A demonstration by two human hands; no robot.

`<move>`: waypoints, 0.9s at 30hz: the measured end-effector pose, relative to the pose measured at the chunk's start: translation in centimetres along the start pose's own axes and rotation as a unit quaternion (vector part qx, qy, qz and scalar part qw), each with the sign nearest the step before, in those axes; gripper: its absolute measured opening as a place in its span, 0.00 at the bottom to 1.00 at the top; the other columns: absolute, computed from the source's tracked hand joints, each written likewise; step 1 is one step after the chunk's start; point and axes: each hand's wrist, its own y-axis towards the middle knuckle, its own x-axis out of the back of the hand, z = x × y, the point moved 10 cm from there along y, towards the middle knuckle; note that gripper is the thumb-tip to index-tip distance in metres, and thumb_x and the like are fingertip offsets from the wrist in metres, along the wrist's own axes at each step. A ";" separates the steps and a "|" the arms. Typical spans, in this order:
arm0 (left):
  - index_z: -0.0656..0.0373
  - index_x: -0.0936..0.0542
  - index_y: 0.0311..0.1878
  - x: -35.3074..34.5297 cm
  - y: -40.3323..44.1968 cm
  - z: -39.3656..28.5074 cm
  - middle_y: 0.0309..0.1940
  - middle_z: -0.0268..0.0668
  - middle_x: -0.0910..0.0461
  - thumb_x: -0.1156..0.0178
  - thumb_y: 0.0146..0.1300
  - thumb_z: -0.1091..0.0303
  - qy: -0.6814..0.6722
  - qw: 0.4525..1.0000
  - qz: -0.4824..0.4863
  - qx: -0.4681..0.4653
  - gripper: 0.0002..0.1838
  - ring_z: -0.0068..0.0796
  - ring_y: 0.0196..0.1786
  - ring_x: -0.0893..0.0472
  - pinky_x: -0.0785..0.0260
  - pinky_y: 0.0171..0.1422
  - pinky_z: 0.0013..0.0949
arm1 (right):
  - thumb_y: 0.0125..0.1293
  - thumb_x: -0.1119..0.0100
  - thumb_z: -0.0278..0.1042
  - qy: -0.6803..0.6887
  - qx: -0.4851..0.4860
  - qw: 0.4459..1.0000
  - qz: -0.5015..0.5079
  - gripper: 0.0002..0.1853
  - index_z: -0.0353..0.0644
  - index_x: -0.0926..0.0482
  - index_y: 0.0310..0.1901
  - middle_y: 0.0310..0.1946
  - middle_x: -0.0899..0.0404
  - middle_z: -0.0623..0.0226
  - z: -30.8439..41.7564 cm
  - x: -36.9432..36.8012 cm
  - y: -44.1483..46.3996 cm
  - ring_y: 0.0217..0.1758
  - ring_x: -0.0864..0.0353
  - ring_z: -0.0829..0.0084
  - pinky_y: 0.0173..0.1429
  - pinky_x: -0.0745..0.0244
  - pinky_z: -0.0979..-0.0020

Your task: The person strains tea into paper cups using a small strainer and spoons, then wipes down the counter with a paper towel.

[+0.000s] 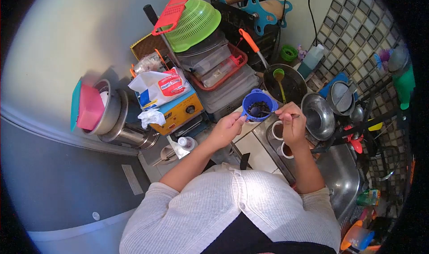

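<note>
Near the middle of the head view is a blue plastic strainer cup [259, 97] with dark, wet-looking bits inside. My left hand [229, 129] pinches its handle at the lower left. A metal spoon [273, 114] reaches into the dark bits, and my right hand [292, 123] is closed round its handle. Below my right hand, two white cups [277, 130] with brown liquid stand on a metal tray [271, 140], one partly covered by the hand.
A dark pan [292, 86] with a green ladle lies behind the strainer. Steel bowls [317, 115] and a sink [342, 176] are at the right. At the left are a yellow appliance [181, 115], stacked pots [129, 124] and a white-capped bottle [187, 142].
</note>
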 end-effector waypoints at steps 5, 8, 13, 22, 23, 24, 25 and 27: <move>0.60 0.27 0.42 0.1 0.1 -0.7 0.17 0.22 0.38 0.53 0.70 0.59 0.023 1.000 0.018 -0.008 0.13 0.12 0.21 0.40 0.45 0.24 0.22 | 0.70 0.54 0.45 0.096 -0.037 0.992 -0.079 0.19 0.36 0.28 0.30 0.26 0.25 0.59 -1.5 0.6 -1.0 0.30 0.24 0.66 0.39 0.29 0.68; 0.60 0.27 0.43 -0.4 -0.1 -1.0 0.17 0.23 0.37 0.53 0.70 0.59 0.035 0.999 0.018 -0.010 0.14 0.13 0.21 0.39 0.44 0.25 0.23 | 0.69 0.51 0.42 0.082 -0.009 0.989 -0.121 0.17 0.36 0.28 0.29 0.25 0.25 0.59 -0.4 1.6 -1.0 0.29 0.24 0.65 0.37 0.28 0.67; 0.59 0.30 0.48 -1.1 0.0 -0.6 0.21 0.20 0.40 0.54 0.71 0.59 0.027 0.999 0.000 -0.027 0.13 0.11 0.22 0.40 0.47 0.25 0.18 | 0.63 0.46 0.35 -0.119 0.153 0.980 -0.053 0.11 0.38 0.29 0.28 0.23 0.27 0.58 3.9 -1.4 -1.8 0.25 0.26 0.56 0.28 0.30 0.62; 0.58 0.31 0.46 -1.5 -0.6 -1.6 0.20 0.21 0.40 0.55 0.72 0.61 0.027 0.999 0.011 -0.043 0.11 0.11 0.21 0.40 0.48 0.24 0.19 | 0.61 0.44 0.33 -0.064 0.135 0.988 -0.046 0.09 0.37 0.28 0.28 0.23 0.28 0.58 3.9 -3.1 -2.9 0.24 0.26 0.57 0.28 0.31 0.62; 0.59 0.30 0.43 -1.3 -0.7 -1.5 0.19 0.24 0.37 0.54 0.71 0.61 0.017 0.999 0.010 -0.032 0.11 0.13 0.21 0.37 0.44 0.25 0.22 | 0.61 0.44 0.33 -0.064 0.136 0.988 -0.046 0.09 0.37 0.28 0.28 0.23 0.28 0.58 4.0 -3.0 -2.9 0.24 0.26 0.57 0.28 0.31 0.62; 0.59 0.30 0.40 -1.2 -0.7 -1.4 0.17 0.26 0.34 0.53 0.70 0.61 0.006 1.000 0.009 -0.021 0.11 0.16 0.22 0.34 0.40 0.26 0.25 | 0.61 0.43 0.33 -0.074 0.138 0.988 -0.005 0.09 0.37 0.28 0.28 0.23 0.28 0.58 4.2 -3.5 -2.9 0.24 0.27 0.57 0.28 0.32 0.63; 0.59 0.30 0.40 -1.3 -0.8 -1.5 0.17 0.26 0.34 0.53 0.70 0.61 0.007 1.000 0.008 -0.022 0.11 0.16 0.22 0.34 0.40 0.26 0.25 | 0.60 0.42 0.34 -0.084 0.140 0.986 0.035 0.10 0.38 0.27 0.27 0.23 0.28 0.58 4.5 -4.2 -2.8 0.24 0.27 0.57 0.28 0.32 0.63; 0.59 0.31 0.39 -2.0 -1.2 -1.3 0.18 0.25 0.36 0.53 0.70 0.62 0.023 0.999 0.028 -0.018 0.10 0.14 0.22 0.35 0.42 0.25 0.24 | 0.59 0.41 0.35 -0.098 0.135 0.983 0.073 0.10 0.38 0.27 0.27 0.23 0.28 0.59 5.1 -4.4 -2.5 0.25 0.27 0.57 0.28 0.32 0.63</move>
